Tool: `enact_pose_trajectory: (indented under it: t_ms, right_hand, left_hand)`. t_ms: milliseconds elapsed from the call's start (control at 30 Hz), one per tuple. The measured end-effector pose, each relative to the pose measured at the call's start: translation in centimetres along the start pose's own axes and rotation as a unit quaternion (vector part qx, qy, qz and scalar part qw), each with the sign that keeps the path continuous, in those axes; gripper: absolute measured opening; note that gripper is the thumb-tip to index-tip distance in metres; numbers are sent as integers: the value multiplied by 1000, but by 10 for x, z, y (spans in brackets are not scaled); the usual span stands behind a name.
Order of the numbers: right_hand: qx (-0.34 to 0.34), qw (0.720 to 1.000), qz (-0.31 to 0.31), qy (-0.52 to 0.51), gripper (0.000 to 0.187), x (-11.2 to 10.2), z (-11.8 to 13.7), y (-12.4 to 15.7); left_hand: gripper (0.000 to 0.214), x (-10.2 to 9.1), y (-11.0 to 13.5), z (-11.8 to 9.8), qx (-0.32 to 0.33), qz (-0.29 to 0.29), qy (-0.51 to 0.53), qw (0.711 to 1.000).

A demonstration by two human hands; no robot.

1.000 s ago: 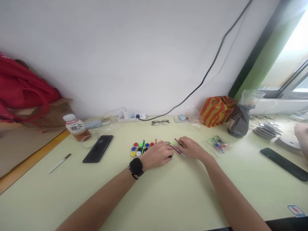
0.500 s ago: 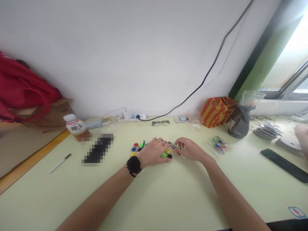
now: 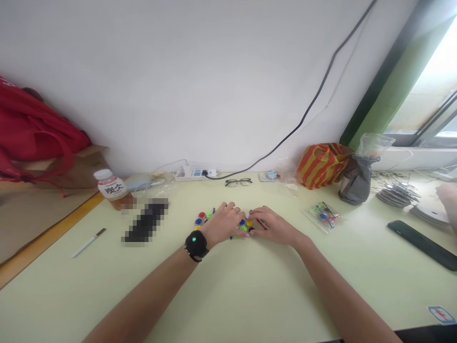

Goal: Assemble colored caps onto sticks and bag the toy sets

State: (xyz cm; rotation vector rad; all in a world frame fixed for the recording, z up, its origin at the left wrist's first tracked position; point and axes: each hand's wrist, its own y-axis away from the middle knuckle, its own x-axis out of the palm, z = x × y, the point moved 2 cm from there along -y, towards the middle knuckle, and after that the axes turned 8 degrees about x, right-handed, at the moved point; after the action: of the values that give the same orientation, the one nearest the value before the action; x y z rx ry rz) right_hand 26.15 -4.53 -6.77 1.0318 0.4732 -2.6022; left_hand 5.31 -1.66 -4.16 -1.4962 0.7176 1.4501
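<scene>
Coloured Discs Sitting Between Your Half-Open Hands

Over on your left, the bottle (image 3: 113, 187) is showing big dark characters, the first reading 炭, with print below too small to make out. Your watch (image 3: 194, 242) is glowing green. Right in front of you on the table (image 3: 228, 290), coloured discs (image 3: 249, 223) are lying in two clusters. Your left hand (image 3: 224, 221) is arching palm-down across them, fingers loosely bent, thumb stretching right; you're hiding whatever lies beneath. Your right hand (image 3: 274, 225) is curving in opposite, thumb and fingers parted around the near discs, sticks (image 3: 263, 224) showing in that gap; no firm grip is showing. Both forearms are angling inward, thumb tips nearly meeting.
</scene>
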Motion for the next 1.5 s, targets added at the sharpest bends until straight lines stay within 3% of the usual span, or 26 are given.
enact_pose_trajectory:
  t_ms: [200,467,833,933,1033,1133,1267,1500]
  right_hand:
    - [2,1000,0,-4,34,-1,5,0]
    - [7,1000,-7,6,31,-5,0,0]
    - [-3,1000,-3,24,32,-1,9,-1]
    - [31,997,-51,50,29,-13,-1,1]
    - [112,984,-99,96,24,-25,-21,3]
    - [153,975,-101,124,25,-25,-37,2]
    - [150,977,-83,126,22,-16,-38,-2]
    - [124,986,-41,103,16,-9,-15,-2]
  left_hand:
    - [40,-7,1,2,3,18,13,1000]
    - [11,-11,2,3,-4,17,48,999]
    - [10,-7,1,7,3,19,44,999]
    - [18,-12,2,12,-9,8,60,998]
    - [38,-17,4,15,-12,6,109,994]
    - [59,-18,5,15,-15,26,140,990]
    - [63,-13,6,14,-26,44,148,988]
    - [68,-17,10,24,-27,41,150,988]
